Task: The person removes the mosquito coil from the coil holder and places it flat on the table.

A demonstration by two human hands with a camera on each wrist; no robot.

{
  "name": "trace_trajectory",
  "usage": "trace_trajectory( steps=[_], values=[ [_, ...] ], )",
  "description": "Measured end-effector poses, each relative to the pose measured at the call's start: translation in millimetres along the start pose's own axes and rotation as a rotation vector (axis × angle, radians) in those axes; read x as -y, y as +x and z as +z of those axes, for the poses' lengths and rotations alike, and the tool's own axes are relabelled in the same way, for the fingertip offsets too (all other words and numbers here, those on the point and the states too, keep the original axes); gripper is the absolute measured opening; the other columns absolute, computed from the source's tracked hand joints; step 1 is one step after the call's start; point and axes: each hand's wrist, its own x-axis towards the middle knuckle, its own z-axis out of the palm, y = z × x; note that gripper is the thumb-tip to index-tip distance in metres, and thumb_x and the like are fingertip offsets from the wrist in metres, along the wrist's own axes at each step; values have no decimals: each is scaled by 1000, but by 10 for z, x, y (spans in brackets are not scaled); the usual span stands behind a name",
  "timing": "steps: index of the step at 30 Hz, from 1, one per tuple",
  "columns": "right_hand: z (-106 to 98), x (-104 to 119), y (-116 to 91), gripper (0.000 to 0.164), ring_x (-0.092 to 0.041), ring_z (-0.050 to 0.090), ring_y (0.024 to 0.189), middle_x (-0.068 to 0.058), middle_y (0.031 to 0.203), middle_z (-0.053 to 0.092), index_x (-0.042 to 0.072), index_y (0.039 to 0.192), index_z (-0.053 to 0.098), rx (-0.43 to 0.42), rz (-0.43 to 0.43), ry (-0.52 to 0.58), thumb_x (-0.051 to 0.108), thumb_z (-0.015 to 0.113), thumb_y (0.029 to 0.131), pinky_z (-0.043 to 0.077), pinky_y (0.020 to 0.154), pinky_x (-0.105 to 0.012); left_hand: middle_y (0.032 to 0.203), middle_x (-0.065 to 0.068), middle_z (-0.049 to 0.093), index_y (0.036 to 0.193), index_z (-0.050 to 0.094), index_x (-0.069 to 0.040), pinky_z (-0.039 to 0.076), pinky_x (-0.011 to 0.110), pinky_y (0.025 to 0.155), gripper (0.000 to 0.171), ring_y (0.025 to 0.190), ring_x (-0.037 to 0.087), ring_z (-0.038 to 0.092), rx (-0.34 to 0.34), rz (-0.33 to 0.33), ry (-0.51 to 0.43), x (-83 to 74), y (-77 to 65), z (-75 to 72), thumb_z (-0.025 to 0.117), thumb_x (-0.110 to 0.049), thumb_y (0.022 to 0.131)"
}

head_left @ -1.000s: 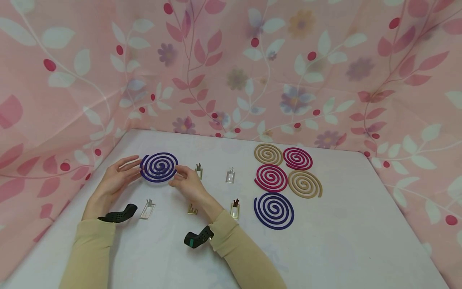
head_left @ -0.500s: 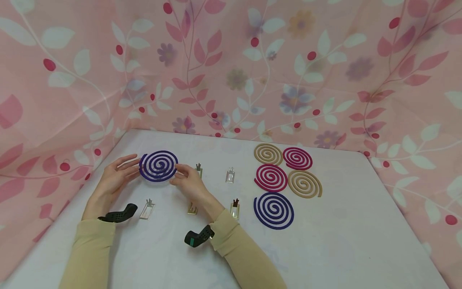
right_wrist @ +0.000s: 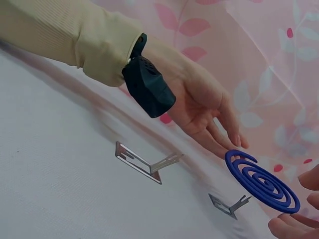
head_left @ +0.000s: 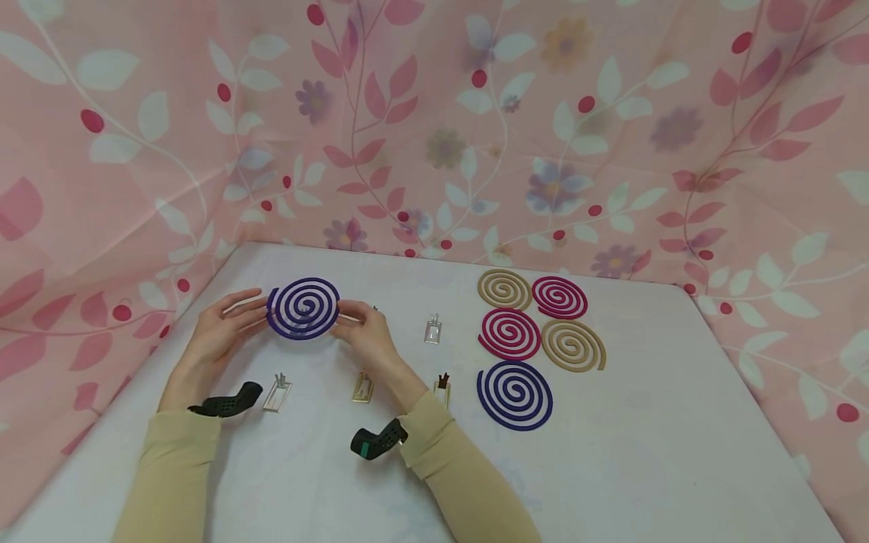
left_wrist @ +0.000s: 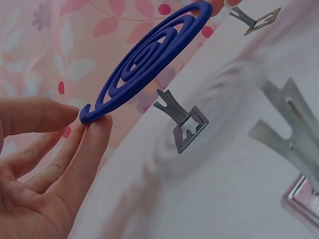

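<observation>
A dark blue mosquito coil [head_left: 303, 308] is held in the air between both hands, over the table's left part. My left hand [head_left: 220, 328] pinches its outer tail between thumb and fingers, seen closely in the left wrist view. On the opposite rim, my right hand [head_left: 366, 337] pinches the coil, with thumb above and fingers below in the right wrist view. Below the coil stands a small metal coil stand [left_wrist: 185, 122] with a raised forked prong, apart from it. Another metal stand [head_left: 277, 392] lies nearer, below the left hand. My right hand hides most of one stand behind it.
More stands are spread over the white table, including a gold one [head_left: 363, 387] and a silver one [head_left: 432, 329]. To the right lie several flat coils: tan [head_left: 505, 289], pink [head_left: 511, 334] and blue [head_left: 516, 396]. Pink floral cloth [head_left: 434, 136] hangs behind.
The blue coil has risen a little and shifted slightly right. My right hand has moved up and right with it, covering the stand behind it and uncovering more of the gold one.
</observation>
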Motion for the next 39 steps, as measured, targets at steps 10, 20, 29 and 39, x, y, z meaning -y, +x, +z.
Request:
trace_trajectory(
  steps=[10, 20, 29, 39],
  values=[
    [-116, 11, 27, 36, -16, 66, 101, -8, 120, 67, 6, 123, 67, -99, 8, 35, 1, 68, 87, 55, 94, -32, 102, -3, 76, 123, 58, -12, 58, 27, 86, 33, 93, 9, 73, 75, 70, -55, 39, 23, 68, 65, 2, 93],
    [-173, 12, 63, 29, -17, 68, 93, -9, 111, 68, 3, 116, 69, -163, 19, 100, -5, 67, 88, 59, 86, -29, 102, 2, 76, 121, 59, -8, 59, 29, 86, 31, 93, 10, 73, 121, 77, -57, 77, 39, 142, 65, 3, 93],
    [-221, 40, 70, 23, -16, 71, 83, -12, 102, 70, 3, 110, 71, -270, -10, 26, -6, 69, 89, 61, 74, -27, 102, 0, 76, 120, 60, -9, 59, 28, 85, 31, 93, 10, 72, 158, 77, -53, 78, 58, 260, 65, 4, 93],
    [-407, 111, 19, 32, -18, 72, 84, -13, 103, 72, 0, 119, 67, -306, 5, -15, -6, 70, 88, 62, 79, -32, 108, -1, 74, 132, 49, 2, 59, 28, 86, 41, 95, 9, 71, 194, 80, 3, 106, 67, 449, 65, 0, 94]
  ],
)
